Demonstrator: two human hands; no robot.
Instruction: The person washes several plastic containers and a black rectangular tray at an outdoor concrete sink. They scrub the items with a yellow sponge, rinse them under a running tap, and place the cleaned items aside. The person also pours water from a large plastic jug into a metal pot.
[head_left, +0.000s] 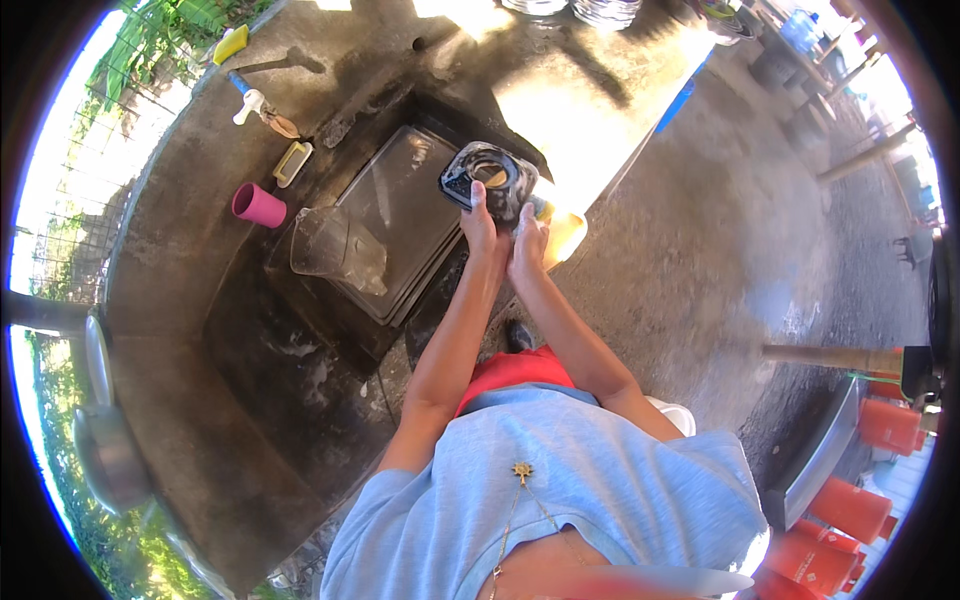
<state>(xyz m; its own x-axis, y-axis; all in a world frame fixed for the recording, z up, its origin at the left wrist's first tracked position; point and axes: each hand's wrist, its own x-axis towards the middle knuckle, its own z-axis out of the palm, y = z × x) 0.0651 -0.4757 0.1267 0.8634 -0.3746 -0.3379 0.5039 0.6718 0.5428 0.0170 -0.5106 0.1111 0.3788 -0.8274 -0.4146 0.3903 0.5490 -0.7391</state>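
Over the right side of a dark concrete sink (322, 390), I hold up a black, roughly square piece (489, 180) with a round opening. White suds cover much of it. My left hand (481, 229) grips its near side, thumb on top. My right hand (529, 244) is at its right side, closed around what looks like a small yellowish sponge (541, 208), partly hidden by the fingers. Below lies a stack of flat metal trays (405, 187) in the sink. A clear plastic jug (334, 244) rests on its side against the trays.
Along the left ledge are a pink cup (262, 206), a scrub brush (293, 163), a white-handled tap (253, 105) and a yellow sponge (230, 45). A yellow container (568, 238) stands beyond my right hand. Orange containers (851, 510) are at lower right, a metal pot (112, 459) at left.
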